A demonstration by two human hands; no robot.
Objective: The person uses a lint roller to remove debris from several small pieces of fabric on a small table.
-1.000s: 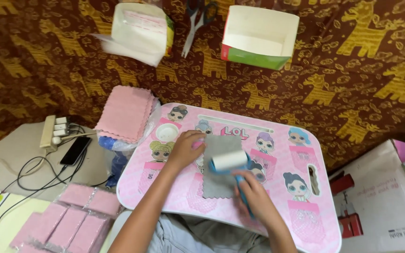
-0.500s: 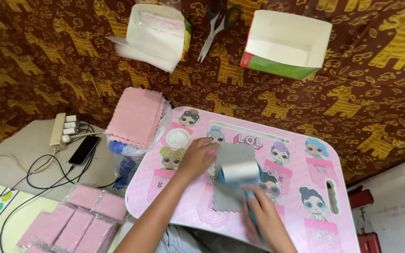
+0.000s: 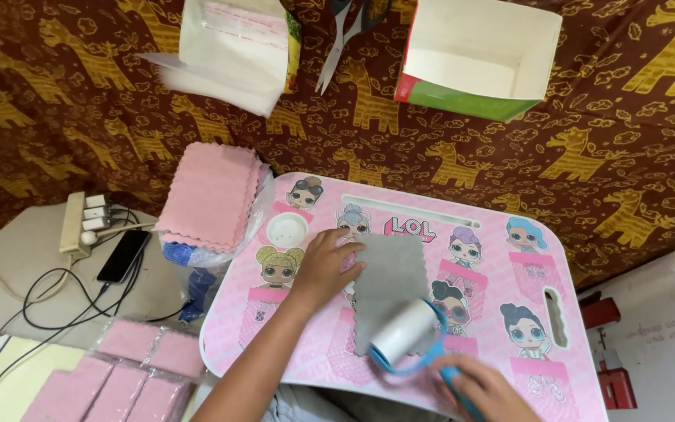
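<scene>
A grey cloth (image 3: 391,277) lies flat on a small pink lap table (image 3: 533,281) printed with cartoon dolls. My left hand (image 3: 323,266) presses down on the cloth's left edge, fingers spread. A lint roller (image 3: 405,334), white with a blue frame, rests on the cloth's near end. My right hand (image 3: 484,391) grips its blue handle at the table's near edge.
A stack of pink scalloped cloths (image 3: 214,194) sits left of the table. Packed pink cloths (image 3: 130,371) lie bottom left. A power strip (image 3: 81,220), phone (image 3: 123,255) and cables lie farther left. An open white box (image 3: 478,55), scissors (image 3: 341,35) and a bag of sheets (image 3: 232,51) lie beyond.
The roller has moved down the cloth towards me. My left hand stays pressed on the cloth's left edge.
</scene>
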